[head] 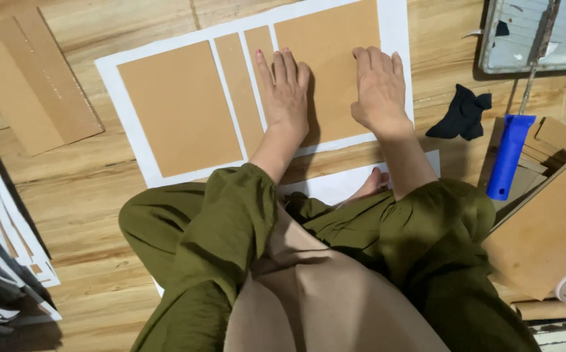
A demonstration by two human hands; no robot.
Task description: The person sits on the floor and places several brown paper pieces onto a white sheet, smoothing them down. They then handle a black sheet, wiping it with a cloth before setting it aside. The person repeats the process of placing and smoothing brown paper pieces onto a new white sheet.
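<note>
A person's left hand (284, 88) and right hand (378, 85) press flat, fingers extended and gripping nothing, on the large brown cardboard panel (327, 65) atop a white sheet (123, 104).

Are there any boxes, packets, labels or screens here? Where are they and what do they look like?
No labels, signs or screens show.
Cardboard box: at the right edge beside the person's knee, plain brown, open, with brown card pieces stacked inside.
Blue roller handle: lies across that box's near corner.
</note>
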